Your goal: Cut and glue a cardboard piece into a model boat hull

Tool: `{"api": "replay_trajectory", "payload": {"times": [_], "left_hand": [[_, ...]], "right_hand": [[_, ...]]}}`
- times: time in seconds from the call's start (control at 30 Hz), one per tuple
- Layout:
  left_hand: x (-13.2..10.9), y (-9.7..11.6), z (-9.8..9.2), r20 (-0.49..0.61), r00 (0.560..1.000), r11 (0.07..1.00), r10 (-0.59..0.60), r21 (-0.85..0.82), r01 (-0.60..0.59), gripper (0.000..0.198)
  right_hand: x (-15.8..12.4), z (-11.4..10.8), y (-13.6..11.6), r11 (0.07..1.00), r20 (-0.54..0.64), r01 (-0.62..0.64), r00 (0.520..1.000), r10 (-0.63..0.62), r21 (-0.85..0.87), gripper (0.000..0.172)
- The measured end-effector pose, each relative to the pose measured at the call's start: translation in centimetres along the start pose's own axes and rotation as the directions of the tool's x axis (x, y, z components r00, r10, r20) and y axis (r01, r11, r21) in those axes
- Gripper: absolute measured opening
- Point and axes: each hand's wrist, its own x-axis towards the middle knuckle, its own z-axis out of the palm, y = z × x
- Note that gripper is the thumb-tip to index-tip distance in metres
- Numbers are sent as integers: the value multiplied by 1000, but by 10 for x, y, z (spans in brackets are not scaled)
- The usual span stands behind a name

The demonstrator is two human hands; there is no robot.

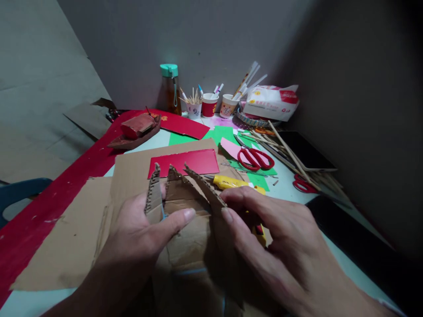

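A folded piece of cardboard [189, 242] with jagged, pointed flaps at its far end is held between my two hands. My left hand [142, 233] wraps its left side, thumb lying across the inner face. My right hand [267, 237] pinches the right flap between thumb and fingers. Just beyond it lies a yellow-handled tool [231, 182], partly hidden by my right hand. A red card [185, 162] rests on a flat cardboard sheet [130, 169] behind the flaps. Red-handled scissors [254, 158] lie to the right of the card.
At the back stand a bottle [170, 90] and paper cups [209, 105] of sticks and pens. A small brown boat model [139, 130] sits at left. Wooden sticks [287, 154], a tablet [306, 149] and a tissue pack [272, 103] are at right.
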Motion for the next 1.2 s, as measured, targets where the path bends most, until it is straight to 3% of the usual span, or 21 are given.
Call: {"api": "replay_trajectory", "payload": {"times": [0.1, 0.2, 0.47, 0.6, 0.77, 1.07, 1.2], "left_hand": [[-1, 6, -1, -24, 999, 976, 48, 215, -42, 37], [0, 4, -3, -29, 993, 959, 118, 263, -106, 31], [0, -1, -3, -90, 984, 969, 155, 207, -134, 26], [0, -4, -4, -68, 981, 961, 181, 223, -162, 14], [2, -12, -8, -42, 965, 931, 259, 278, -238, 14], [3, -12, -3, -78, 977, 956, 198, 236, -175, 23], [-1, -7, 3, -83, 982, 966, 171, 210, -151, 15]], "right_hand": [[0, 0, 3, 1000, -33, 27, 999, -28, -13, 8], [0, 1, 6, 1000, -35, 29, 999, -29, -8, 10], [-2, 2, 11, 993, 6, 116, 993, -116, -14, 10], [-2, 2, 13, 989, 35, 139, 990, -137, -55, 18], [-2, 2, 13, 990, 54, 142, 988, -142, -14, 22], [-3, 6, 13, 995, 52, 82, 995, -85, 63, 18], [-3, 10, 14, 993, 41, 85, 995, -88, 80, 18]]}}
